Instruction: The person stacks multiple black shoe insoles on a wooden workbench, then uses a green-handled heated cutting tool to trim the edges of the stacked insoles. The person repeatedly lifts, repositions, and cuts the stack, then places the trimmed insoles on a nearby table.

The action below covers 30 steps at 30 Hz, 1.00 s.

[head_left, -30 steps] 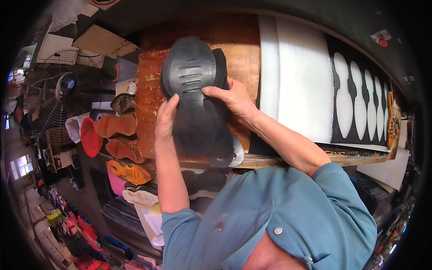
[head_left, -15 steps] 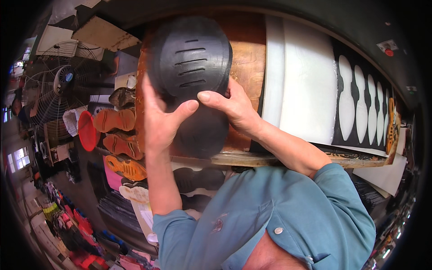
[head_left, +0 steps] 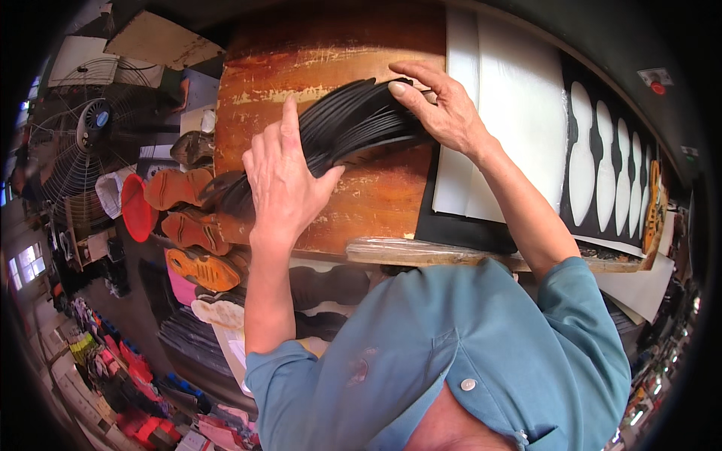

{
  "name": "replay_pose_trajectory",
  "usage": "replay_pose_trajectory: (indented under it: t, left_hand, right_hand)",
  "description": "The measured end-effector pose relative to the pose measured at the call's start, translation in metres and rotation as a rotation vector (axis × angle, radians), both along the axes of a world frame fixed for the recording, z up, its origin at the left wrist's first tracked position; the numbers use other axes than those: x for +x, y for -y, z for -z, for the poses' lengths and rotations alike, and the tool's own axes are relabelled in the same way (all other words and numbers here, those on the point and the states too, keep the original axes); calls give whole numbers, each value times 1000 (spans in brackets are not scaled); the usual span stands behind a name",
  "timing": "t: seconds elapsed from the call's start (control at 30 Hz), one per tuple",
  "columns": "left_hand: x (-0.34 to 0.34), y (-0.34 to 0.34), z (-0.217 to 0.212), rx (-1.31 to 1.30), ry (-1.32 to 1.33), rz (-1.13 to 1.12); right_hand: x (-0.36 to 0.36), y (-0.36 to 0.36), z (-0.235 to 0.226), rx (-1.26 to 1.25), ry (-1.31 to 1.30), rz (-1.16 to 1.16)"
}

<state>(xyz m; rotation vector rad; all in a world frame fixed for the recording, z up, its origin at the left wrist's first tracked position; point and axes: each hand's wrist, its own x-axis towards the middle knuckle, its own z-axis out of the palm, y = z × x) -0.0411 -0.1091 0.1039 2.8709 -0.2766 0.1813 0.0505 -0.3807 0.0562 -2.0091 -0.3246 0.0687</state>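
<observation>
A thick stack of black shoe soles (head_left: 353, 120) is held on edge above the wooden board, bent into an arc with its layers fanned apart. My left hand (head_left: 282, 177) straddles the stack's left part, index finger raised along the far side and thumb spread on the near side. The stack's left end pokes out past that hand and is blurred. At the other end, my right hand (head_left: 444, 109) grips the soles, thumb on the near side and fingers over the far side; its fingertips are partly hidden.
Beneath the stack lies a scuffed brown wooden board (head_left: 256, 90). White sheets (head_left: 511, 113) and white sole-shaped pieces (head_left: 580, 154) on black lie to the right. Brown soles (head_left: 177, 188), an orange sole (head_left: 203, 269) and a red round object (head_left: 138, 208) are at left, near a fan (head_left: 92, 124).
The stack has turned from its slotted face toward me to its layered edges, now bent and fanned. My right hand has moved right and farther away; my left hand has shifted slightly.
</observation>
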Motion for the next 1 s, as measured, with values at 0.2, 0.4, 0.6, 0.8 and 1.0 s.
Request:
replay_pose_trajectory:
  t: [0.2,0.4,0.6,0.8,1.0]
  left_hand:
    - [-2,0,2,-46,87,8]
    - [-5,7,3,-71,87,8]
    - [-12,0,6,-104,68,-5]
    - [-10,0,6,-145,92,42]
    - [-25,21,-3,-177,237,116]
  right_hand:
    - [12,-16,18,209,-19,141]
    - [-31,-77,17,198,-138,111]
    - [-17,-68,8,-108,199,-101]
    - [7,-55,-9,-385,386,-568]
    - [-9,-35,-27,-239,580,-506]
